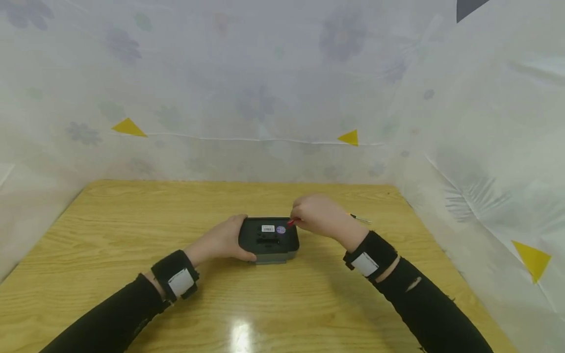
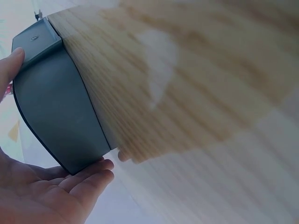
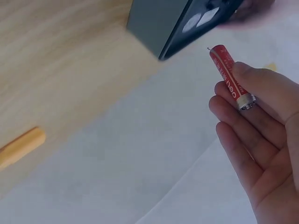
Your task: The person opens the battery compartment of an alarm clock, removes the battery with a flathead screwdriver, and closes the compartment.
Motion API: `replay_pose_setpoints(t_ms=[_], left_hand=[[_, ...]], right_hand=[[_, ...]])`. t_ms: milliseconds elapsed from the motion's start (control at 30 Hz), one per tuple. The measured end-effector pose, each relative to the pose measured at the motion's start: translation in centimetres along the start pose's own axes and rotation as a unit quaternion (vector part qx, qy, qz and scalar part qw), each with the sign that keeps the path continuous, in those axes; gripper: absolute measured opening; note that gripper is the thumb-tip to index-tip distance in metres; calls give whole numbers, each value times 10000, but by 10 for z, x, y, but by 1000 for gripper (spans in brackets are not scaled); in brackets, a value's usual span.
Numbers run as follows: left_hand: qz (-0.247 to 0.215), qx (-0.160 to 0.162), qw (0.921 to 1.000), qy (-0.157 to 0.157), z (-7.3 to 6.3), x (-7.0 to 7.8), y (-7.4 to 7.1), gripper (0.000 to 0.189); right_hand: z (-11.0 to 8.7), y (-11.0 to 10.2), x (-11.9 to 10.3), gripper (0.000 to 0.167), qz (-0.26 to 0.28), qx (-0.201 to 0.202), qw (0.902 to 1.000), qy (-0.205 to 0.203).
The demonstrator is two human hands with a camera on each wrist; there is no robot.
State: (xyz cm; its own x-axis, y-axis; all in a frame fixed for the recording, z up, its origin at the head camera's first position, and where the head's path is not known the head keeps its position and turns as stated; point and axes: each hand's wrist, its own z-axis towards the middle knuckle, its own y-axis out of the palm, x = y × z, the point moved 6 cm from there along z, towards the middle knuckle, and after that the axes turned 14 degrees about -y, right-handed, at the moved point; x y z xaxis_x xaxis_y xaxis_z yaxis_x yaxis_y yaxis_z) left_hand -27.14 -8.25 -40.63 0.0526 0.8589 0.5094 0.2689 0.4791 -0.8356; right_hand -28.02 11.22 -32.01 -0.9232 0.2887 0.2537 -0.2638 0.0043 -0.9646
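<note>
A dark grey box is set on the tabletop, its black face turned up; on it are seen a white barcode label, a round purple sticker and a small slot. Its left end is held in the left grip. A red battery with pale lettering and a silvery end is pinched, tilted, in the right grip near the box's right end.

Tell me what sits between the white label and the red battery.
In the head view, a round purple sticker on the dark box appears between the white label and the battery.
</note>
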Motion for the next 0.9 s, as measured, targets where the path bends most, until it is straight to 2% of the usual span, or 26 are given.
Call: replay_pose_setpoints(t_ms=[333,533,900], left_hand=[[10,26,10000,-27,3,-1,2,118],[-17,3,10000,-46,4,-1,2,118],[-24,-2,10000,-97,3,-2,1,118]], right_hand=[[-49,-1,39,9,97,511,9946,893],[-79,10,54,10,207,522,9888,1383],[-120,43,68,6,380,236,9807,1904]])
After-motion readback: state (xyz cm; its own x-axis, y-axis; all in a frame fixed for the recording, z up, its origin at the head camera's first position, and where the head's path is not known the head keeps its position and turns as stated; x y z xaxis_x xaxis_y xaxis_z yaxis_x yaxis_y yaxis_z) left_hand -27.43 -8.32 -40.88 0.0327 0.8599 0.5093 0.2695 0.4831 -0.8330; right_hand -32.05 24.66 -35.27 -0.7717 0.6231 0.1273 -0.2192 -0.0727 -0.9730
